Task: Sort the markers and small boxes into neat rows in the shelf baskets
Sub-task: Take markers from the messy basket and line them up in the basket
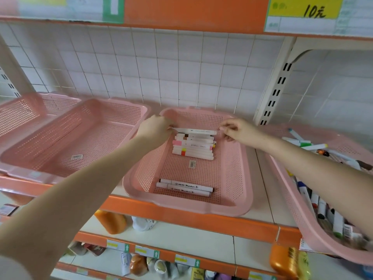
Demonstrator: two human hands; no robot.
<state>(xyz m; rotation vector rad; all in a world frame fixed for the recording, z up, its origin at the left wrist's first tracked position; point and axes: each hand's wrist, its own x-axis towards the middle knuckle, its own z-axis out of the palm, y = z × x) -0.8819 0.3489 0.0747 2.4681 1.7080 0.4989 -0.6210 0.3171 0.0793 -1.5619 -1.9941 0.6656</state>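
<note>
White tile wall point(181, 67) at the back, orange-edged shelf point(201, 221) below w/ pink mesh baskets side by side. Both hands are over the far end of the middle basket point(181, 205). The left hand point(155, 128) pinches one end of a white marker point(194, 131) and the right hand point(237, 131) pinches the other, so it's gripped at both tips and held level, crosswise, just above and behind the stacked row of markers point(192, 146) near the basket's back wall. Two more markers point(184, 187) lie parallel by the front rim, well apart from the row. The right basket point(308, 231) has a loose jumble of markers point(323, 207), prob. the supply. The left basket point(90, 142) sits beside the middle one, its rim touching or nearly so; can't tell which. Step in hand, imo: laying this marker into the row. To do it well, keep it parallel to the others, lower both ends together, butt it against the rearmost one, caps facing the same way, then let go w/o nudging the stack. The row looks a few layers deep, so a tilted drop could roll it off. Pose: both forearms reach forward, angled inward from the near corners, wrists slightly bent down, fingers curled onto the marker ends; thumb contact is hidden on the left side.
</note>
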